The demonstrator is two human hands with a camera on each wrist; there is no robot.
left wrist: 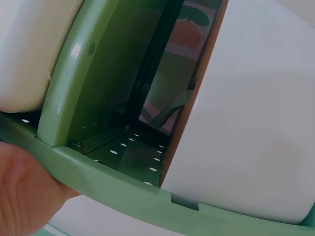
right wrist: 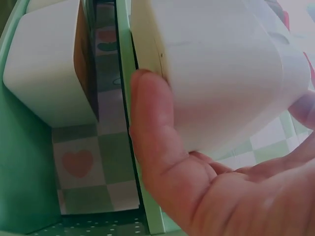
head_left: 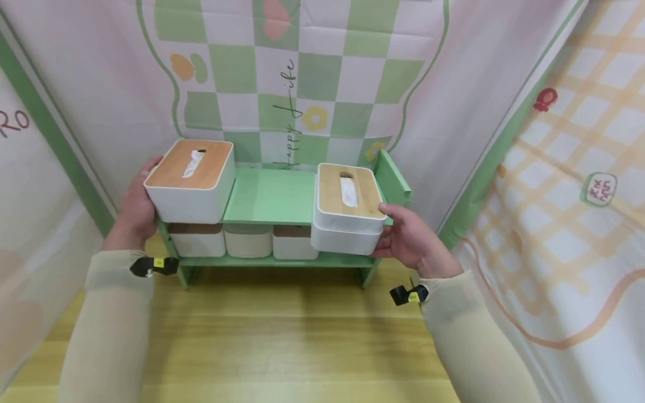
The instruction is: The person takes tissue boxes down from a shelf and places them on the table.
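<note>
A large white tissue box (head_left: 196, 204) with a wood lid and a tissue in its slot sits on the left of the green shelf (head_left: 274, 193). My left hand (head_left: 135, 207) lies along the left side of that box; the left wrist view shows part of the hand (left wrist: 24, 191) against the shelf's side edge, its fingers hidden. At the right end, my right hand (head_left: 415, 240) grips a smaller white tissue box (head_left: 345, 238) with a pale wood lid. Its thumb (right wrist: 152, 108) presses the lid's edge, with fingers around the lower side. This box overhangs the shelf's front.
Several boxes stand on the lower tier: a white one (head_left: 196, 244) at left, a cream one (head_left: 248, 244) in the middle and another white one (head_left: 295, 247). A raised green end panel (head_left: 392, 176) bounds the right side. Printed curtains (head_left: 322, 73) hang close behind and beside.
</note>
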